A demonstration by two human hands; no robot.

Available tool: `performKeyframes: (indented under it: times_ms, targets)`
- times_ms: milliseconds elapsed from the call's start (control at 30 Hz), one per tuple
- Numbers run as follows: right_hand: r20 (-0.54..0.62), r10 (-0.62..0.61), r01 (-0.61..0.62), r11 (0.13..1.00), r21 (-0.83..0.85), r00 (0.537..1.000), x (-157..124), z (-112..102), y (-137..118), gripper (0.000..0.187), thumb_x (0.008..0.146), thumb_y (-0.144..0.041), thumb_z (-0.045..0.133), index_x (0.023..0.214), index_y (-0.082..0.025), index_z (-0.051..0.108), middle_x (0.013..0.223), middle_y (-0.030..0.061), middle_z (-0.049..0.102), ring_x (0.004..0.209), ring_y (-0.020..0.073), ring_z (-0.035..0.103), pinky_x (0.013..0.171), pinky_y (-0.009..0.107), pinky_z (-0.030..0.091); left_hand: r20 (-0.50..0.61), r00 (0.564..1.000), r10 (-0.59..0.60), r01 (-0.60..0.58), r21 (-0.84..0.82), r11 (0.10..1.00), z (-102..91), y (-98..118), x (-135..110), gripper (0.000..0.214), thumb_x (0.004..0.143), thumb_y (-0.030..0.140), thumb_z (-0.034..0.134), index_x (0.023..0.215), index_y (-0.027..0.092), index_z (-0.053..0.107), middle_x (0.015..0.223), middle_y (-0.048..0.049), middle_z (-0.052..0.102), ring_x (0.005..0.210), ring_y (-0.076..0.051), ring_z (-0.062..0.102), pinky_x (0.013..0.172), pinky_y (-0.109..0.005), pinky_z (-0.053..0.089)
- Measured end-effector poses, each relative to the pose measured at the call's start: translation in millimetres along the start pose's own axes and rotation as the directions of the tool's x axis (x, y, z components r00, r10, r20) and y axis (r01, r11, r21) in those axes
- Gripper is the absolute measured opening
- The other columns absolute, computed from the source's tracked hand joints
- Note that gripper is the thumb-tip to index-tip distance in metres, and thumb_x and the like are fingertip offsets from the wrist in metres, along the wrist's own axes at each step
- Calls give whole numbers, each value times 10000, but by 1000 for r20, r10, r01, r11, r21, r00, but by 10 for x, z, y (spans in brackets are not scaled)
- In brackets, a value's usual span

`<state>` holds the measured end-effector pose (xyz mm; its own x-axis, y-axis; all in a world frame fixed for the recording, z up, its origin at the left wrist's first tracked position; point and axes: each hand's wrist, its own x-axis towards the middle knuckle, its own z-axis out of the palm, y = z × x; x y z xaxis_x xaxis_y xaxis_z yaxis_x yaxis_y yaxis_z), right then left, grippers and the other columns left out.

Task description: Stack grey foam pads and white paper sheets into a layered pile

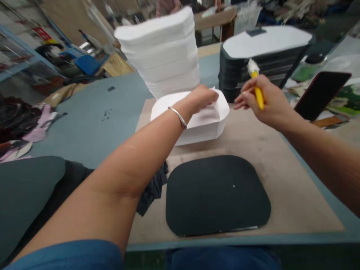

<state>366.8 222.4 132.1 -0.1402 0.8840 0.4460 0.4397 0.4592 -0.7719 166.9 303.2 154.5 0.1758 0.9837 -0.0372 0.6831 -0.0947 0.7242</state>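
My left hand (pixel 203 98) reaches forward onto a low stack of white rounded sheets (pixel 197 129) and its fingers pinch the lifted edge of the top sheet. A silver bangle sits on that wrist. My right hand (pixel 264 101) is closed around a yellow-handled brush (pixel 257 90) with white bristles pointing up, just right of the white stack. A black rounded panel (pixel 216 195) lies flat on the brown work mat (pixel 292 187) near me, below both hands.
A tall stack of white sheets (pixel 165 52) rises behind the low one. A stack of dark panels topped with a white sheet (pixel 264 56) stands at the back right. A dark phone (pixel 320 93) leans at the right. Dark cloth (pixel 153 189) lies at the left.
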Motion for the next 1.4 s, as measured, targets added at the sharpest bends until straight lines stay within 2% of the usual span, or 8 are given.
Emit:
performKeyframes:
  times_ms: [133,233,333,500,633,867,1100,1400]
  targets:
    - [37,-29,32,996,-86,999,253,280,-43,200,946,-227,644,1095,-245,513,931,-12,630,845,150,710,794,304,590,-85,993,-87,58,-301,952,67,-99,120,204,685,100,697,659,202,523,676,-22,520,745,-182,586,692,-311,456]
    - [-20,-77,73,983,-166,997,83,322,-189,223,948,-220,639,1115,-223,491,933,-12,611,860,137,685,843,312,557,-90,993,-82,46,-344,938,54,-147,131,125,770,53,635,747,135,543,792,-43,531,868,-158,614,799,-323,424]
    - [-45,-81,74,988,-136,996,-496,303,-251,261,951,-314,679,1088,-250,466,1024,26,632,840,151,682,805,322,572,-94,995,-35,-1,-362,932,43,-171,100,98,801,9,601,815,69,525,846,-58,519,887,-140,589,846,-367,405]
    - [189,-5,-28,986,167,982,-1659,396,-3,196,990,-263,619,1068,-298,443,1061,19,605,890,189,743,766,359,626,-119,993,-16,-32,-393,919,65,-174,79,147,780,5,615,776,110,513,732,-5,452,717,-97,504,786,-334,424]
    - [324,51,-137,959,249,945,-2029,513,139,129,1019,-250,562,1081,-302,461,1181,43,607,982,199,740,837,401,625,-119,993,-9,-40,-404,914,69,-158,59,183,795,-4,613,744,128,496,697,15,403,709,-96,477,780,-339,406]
    - [-34,-28,28,1000,-1,999,-1846,134,71,176,962,-334,645,1026,-310,483,832,5,559,777,205,636,730,398,552,-113,994,4,-49,-397,917,52,-139,18,144,814,-5,588,764,101,504,738,-5,438,749,-102,505,792,-346,387]
    - [194,79,-108,984,141,978,-1813,159,3,134,1007,-281,588,1044,-299,460,1032,22,630,762,170,686,713,377,575,-119,993,21,-68,-400,914,53,-192,62,156,784,5,627,756,91,500,740,-10,450,794,-125,535,842,-382,400]
    - [-140,16,-18,1000,-18,990,-1057,-3,200,349,839,-250,722,1015,-289,423,1002,13,583,959,203,673,848,386,580,-156,987,-38,-41,-470,882,59,-241,106,258,728,10,645,637,164,460,653,20,386,713,-133,514,770,-336,447]
